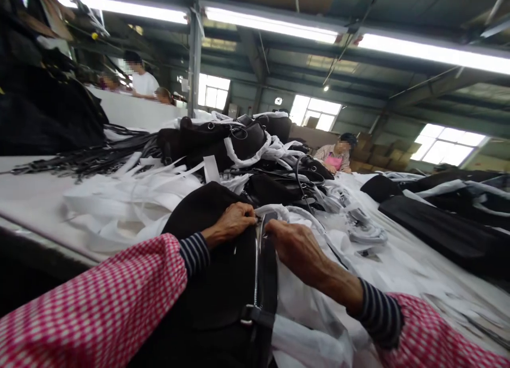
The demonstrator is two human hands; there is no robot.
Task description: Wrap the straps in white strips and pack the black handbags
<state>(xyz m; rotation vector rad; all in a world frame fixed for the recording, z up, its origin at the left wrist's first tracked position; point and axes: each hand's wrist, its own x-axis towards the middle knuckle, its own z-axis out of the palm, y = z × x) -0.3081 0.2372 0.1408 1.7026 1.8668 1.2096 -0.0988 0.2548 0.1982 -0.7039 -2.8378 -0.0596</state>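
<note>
A black handbag (215, 283) lies in front of me, its silver zipper (256, 272) running lengthwise and partly open at the far end. My left hand (235, 220) is closed, pinching the bag's edge left of the zipper's far end. Just across the gap, my right hand (297, 248) pinches the bag's opposite edge with bent fingers. Whether a zipper pull sits between those fingertips is hidden. A strap with a metal buckle (247, 320) crosses the near end of the bag. White wrapping (311, 336) spreads under its right side.
Behind the bag rises a heap of black bags (215, 145) with white-wrapped handles. White strips (127, 198) and dark straps (91, 150) lie to the left. More black bags (442, 224) are on the right. A co-worker (337, 154) is at the table's far side.
</note>
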